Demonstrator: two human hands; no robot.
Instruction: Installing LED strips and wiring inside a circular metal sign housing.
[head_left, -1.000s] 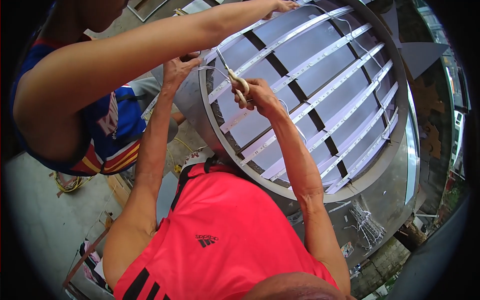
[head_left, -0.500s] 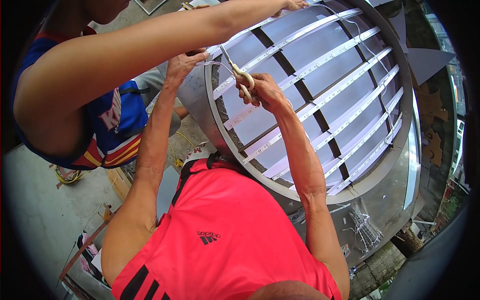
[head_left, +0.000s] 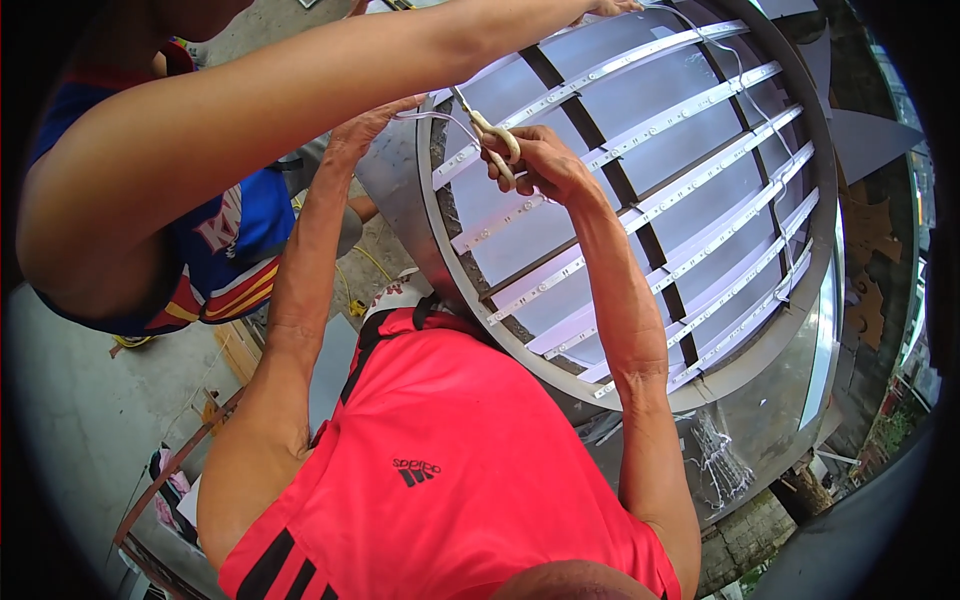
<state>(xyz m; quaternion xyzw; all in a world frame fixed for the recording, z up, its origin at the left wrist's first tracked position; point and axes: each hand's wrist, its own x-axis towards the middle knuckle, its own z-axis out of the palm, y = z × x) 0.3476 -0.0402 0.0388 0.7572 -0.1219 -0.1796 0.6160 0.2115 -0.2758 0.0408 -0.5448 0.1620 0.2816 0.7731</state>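
Scissors (head_left: 507, 146) with cream handles sit in the right hand (head_left: 550, 168), its fingers curled closely around the loops, above the left part of a round metal frame (head_left: 428, 190). The blades point toward the frame's far left rim. A thin white wire (head_left: 432, 114) curves from beside the scissors, across the frame's left rim, to the left hand (head_left: 362, 135), just outside that rim. Its fingers stretch toward the frame, but whether they pinch the wire I cannot tell, as a co-worker's arm (head_left: 300, 110) passes close to them. The co-worker's hand (head_left: 612, 7) is at the frame's far edge.

Inside the frame, pale light strips (head_left: 650, 130) dotted with small lenses run side by side across black crossbars (head_left: 650, 242). A longer white cord (head_left: 742, 85) trails over them along the frame's right side. Outside the frame's near rim, a tangle of white strands (head_left: 722, 462) lies on a metal sheet (head_left: 775, 425). The person's red shirt (head_left: 450, 450) is on the frame's near side; a blue jersey (head_left: 225, 235) is left of the frame.
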